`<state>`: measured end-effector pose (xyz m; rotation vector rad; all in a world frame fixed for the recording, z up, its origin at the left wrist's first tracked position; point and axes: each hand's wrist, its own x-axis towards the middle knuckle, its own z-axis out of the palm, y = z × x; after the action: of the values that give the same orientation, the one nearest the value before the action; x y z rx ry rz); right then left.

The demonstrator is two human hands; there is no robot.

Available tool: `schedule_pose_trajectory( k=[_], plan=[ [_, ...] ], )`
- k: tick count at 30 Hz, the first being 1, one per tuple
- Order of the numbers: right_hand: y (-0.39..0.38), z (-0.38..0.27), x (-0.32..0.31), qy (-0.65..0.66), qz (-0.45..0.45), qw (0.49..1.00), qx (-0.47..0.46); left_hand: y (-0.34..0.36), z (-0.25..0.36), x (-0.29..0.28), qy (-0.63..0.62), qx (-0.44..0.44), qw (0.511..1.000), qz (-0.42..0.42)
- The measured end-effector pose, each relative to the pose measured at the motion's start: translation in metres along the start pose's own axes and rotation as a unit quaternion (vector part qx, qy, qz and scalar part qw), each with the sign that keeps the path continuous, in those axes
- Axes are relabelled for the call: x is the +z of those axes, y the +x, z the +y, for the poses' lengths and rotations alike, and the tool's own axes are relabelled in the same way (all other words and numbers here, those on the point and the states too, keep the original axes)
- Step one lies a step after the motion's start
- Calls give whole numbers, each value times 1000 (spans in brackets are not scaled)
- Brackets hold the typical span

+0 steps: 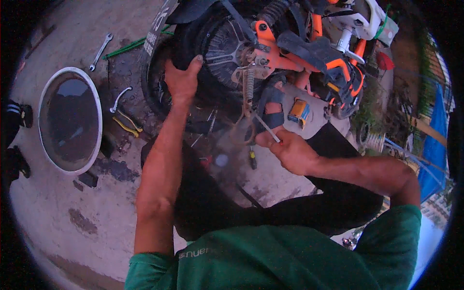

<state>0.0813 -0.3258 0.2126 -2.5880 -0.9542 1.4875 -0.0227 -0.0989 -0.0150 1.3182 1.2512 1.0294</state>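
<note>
Head view: basin of liquid; hands: left spread at tyre, right tight round tool

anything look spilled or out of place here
A dark patch stains the paler ground beside the round basin, possibly spilled liquid, though I can't confirm. Yellow-handled pliers also lie loose on the ground near the wheel.

I see the left arm stretched far, the left hand with its thumb spread, while the right arm bends out rightward, the right hand nearer, curled tight.
</note>
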Motion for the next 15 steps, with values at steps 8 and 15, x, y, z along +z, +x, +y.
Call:
schedule_pose_trajectory(
  k=[8, 15],
  plan=[
    [-5, 7, 15, -7, -14, 1000, 12, -3, 2, -1, -28, -19, 999, -15],
    [-3, 36, 40, 8, 71, 995, -66, -5, 0, -1, -42, 12, 999, -3]
  ],
)
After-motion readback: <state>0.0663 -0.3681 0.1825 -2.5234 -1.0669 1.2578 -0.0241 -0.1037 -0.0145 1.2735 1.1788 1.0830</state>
